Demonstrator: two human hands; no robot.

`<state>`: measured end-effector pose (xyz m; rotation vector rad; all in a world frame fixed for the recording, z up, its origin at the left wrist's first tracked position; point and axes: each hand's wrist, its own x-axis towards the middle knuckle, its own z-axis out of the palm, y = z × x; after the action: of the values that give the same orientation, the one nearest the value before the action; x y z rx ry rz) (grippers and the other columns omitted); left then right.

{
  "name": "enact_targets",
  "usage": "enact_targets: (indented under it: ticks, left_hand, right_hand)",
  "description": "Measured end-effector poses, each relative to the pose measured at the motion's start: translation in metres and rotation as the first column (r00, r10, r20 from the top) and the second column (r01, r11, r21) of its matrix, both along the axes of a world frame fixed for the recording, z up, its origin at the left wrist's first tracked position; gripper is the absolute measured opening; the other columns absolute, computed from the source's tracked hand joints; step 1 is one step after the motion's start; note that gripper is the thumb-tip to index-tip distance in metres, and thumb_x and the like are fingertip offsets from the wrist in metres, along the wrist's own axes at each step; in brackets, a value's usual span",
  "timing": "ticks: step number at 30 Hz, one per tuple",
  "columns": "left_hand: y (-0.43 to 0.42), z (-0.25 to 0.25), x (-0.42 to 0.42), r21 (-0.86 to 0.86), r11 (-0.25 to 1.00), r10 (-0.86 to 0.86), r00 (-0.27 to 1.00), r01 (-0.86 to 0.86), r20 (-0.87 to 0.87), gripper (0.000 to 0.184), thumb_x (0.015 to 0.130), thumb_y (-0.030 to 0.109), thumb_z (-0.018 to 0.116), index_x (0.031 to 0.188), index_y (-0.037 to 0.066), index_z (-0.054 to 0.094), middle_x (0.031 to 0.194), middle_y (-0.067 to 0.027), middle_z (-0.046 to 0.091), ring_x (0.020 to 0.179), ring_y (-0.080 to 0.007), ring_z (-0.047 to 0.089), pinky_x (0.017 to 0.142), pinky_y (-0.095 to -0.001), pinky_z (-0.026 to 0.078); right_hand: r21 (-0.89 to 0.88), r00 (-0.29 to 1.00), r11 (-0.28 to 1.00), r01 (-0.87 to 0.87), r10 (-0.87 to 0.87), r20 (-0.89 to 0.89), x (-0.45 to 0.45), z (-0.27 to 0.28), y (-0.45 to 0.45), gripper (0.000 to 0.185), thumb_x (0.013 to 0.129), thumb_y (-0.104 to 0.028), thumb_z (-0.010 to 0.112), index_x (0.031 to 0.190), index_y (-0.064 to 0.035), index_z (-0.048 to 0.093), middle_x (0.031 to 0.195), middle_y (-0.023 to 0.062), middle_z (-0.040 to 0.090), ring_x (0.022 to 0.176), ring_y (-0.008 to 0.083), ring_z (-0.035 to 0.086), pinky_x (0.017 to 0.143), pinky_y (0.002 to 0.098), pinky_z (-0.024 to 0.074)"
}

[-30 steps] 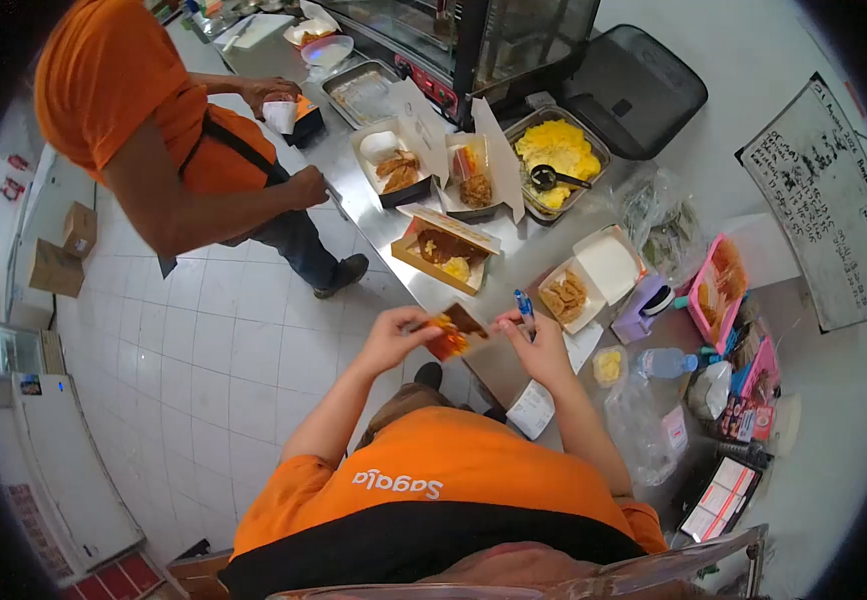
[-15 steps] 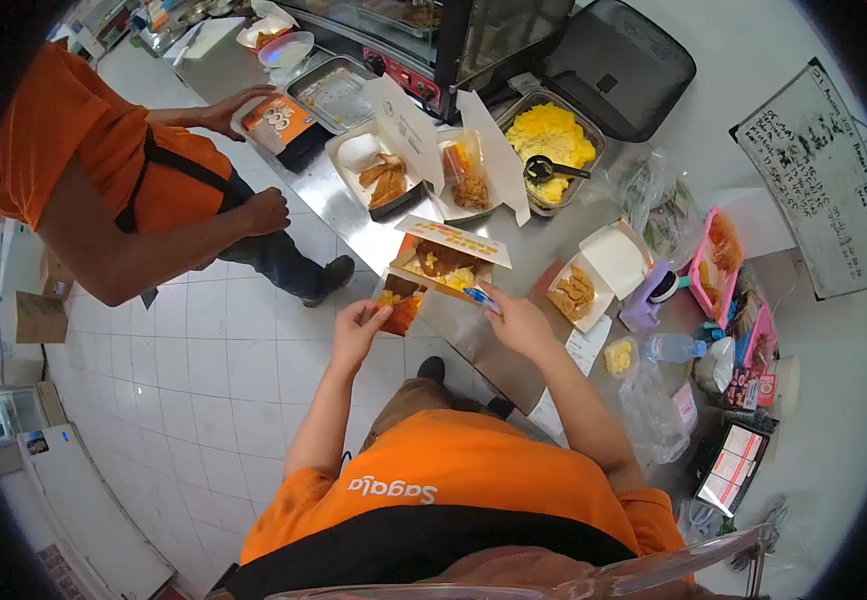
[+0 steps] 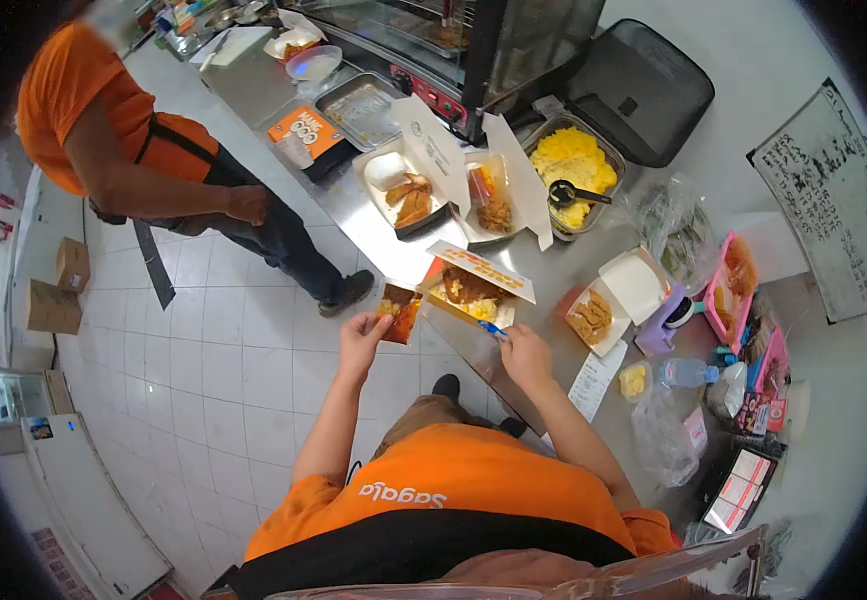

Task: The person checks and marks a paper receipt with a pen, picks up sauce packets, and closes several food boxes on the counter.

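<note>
The left hand (image 3: 361,345) pinches a flat orange-and-brown rectangular packet (image 3: 399,315) by its lower left side between thumb and fingers; that forearm reaches forward from a bent elbow, wrist nearly straight. The packet is held up just outside the near edge of the stainless-steel bench (image 3: 552,265), beside an open carton; whether the two touch cannot be told.

The right hand (image 3: 527,358) is closed around a slim blue pen (image 3: 492,329), its forearm slanting inward over the near edge, knuckles up. The pen's visible end points at the front wall of the open paper carton with orange lettering on its lid (image 3: 494,277), which sits along the near edge with brown and yellow food inside.

Farther along that edge lie a black-and-orange printed box (image 3: 306,138) and a white open carton (image 3: 432,140) with chicken pieces and a white mound. Toward the wall edge, a metal tray of yellow food (image 3: 566,236) bears a black ladle (image 3: 582,192).

To the right stand a small open box of fried food (image 3: 634,287) and a pink plastic basket (image 3: 729,285) by the wall edge.

A co-worker in an orange shirt (image 3: 104,100) stands outside the near edge, one hand (image 3: 248,205) curled.
</note>
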<state>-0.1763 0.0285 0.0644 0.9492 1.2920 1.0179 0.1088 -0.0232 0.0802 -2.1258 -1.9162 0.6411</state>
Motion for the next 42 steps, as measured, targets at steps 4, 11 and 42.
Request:
enact_targets:
  ticks: [4, 11, 42]
  left_hand:
    - [0.001, -0.002, 0.001, -0.015, 0.999, 0.047, 0.998, -0.046, 0.052, 0.016, 0.087, 0.017, 0.067, 0.091, 0.002, 0.064, 0.086, -0.0017, 0.065, 0.080, -0.0090, 0.058, 0.074, -0.0233, 0.044]
    - [-0.002, 0.000, -0.005, -0.047, 0.991, 0.128, 0.972, -0.121, 0.199, 0.020, 0.091, 0.017, 0.061, 0.103, 0.002, 0.057, 0.098, -0.0040, 0.064, 0.088, -0.0117, 0.061, 0.080, -0.0266, 0.048]
    - [0.090, 0.079, -0.044, 0.241, 0.953, -0.027, 0.741, -0.184, 0.670, 0.032, 0.090, 0.003, 0.053, 0.122, 0.001, 0.048, 0.117, -0.0097, 0.057, 0.111, -0.0190, 0.057, 0.096, -0.0334, 0.049]
  right_hand:
    - [0.031, 0.999, 0.999, -0.007, 0.008, -0.041, 0.007, -0.006, 0.000, 0.029, 0.082, -0.016, 0.056, 0.109, -0.0113, 0.064, 0.099, 0.0141, 0.062, 0.086, 0.0340, 0.062, 0.074, 0.0441, 0.0508]
    - [0.220, 0.966, 0.966, 0.135, -0.079, -0.247, 0.013, 0.026, 0.009, 0.046, 0.090, -0.018, 0.053, 0.136, -0.0213, 0.047, 0.100, 0.0174, 0.063, 0.087, 0.0336, 0.063, 0.077, 0.0401, 0.0493]
    - [0.051, 0.725, 0.886, 0.460, -0.342, -0.598, 0.064, -0.015, -0.123, 0.028, 0.092, -0.015, 0.055, 0.115, 0.0017, 0.059, 0.080, 0.0067, 0.068, 0.076, 0.0123, 0.063, 0.075, 0.0268, 0.0474]
